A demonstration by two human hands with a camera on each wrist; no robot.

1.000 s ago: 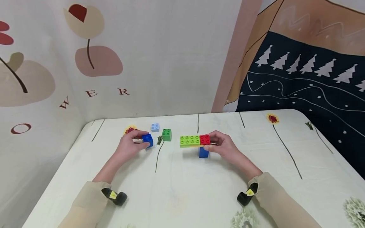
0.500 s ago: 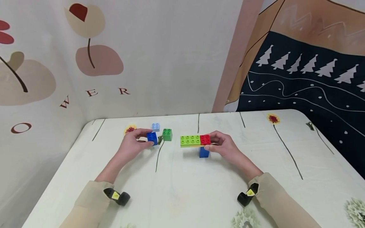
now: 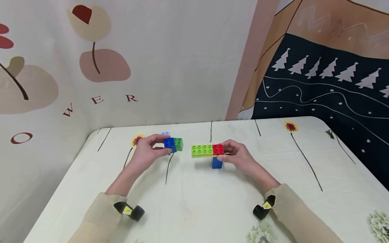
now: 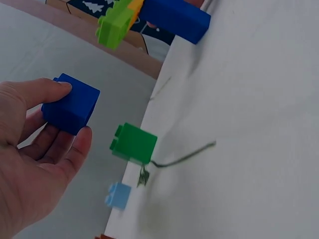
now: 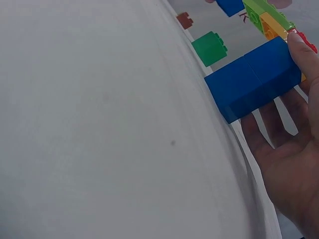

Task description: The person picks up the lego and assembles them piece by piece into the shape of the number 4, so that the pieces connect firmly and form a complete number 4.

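My left hand (image 3: 146, 152) pinches a dark blue building brick (image 3: 170, 145) between thumb and fingers. In the left wrist view that blue brick (image 4: 71, 104) is raised, its studs facing left. A green brick (image 3: 179, 144) sits just behind it in the head view, partly covered. My right hand (image 3: 237, 156) grips a brick assembly by its red brick (image 3: 218, 149). Beside the red one a long lime green brick (image 3: 202, 151) reaches out to the left. Underneath are a yellow-orange brick (image 4: 135, 11) and a blue column (image 5: 254, 77) made of two stacked bricks.
A light blue brick (image 4: 118, 195) stands behind the green one, mostly covered by the blue brick in the head view. A reddish-brown brick (image 5: 185, 20) shows in the right wrist view. The table's cloth (image 3: 194, 202) has printed flowers; a fabric wall (image 3: 182, 67) rises behind it.
My left hand has moved right and slightly up with the blue brick, which now overlaps the green and light blue bricks in the head view. The right hand and its assembly stay put.
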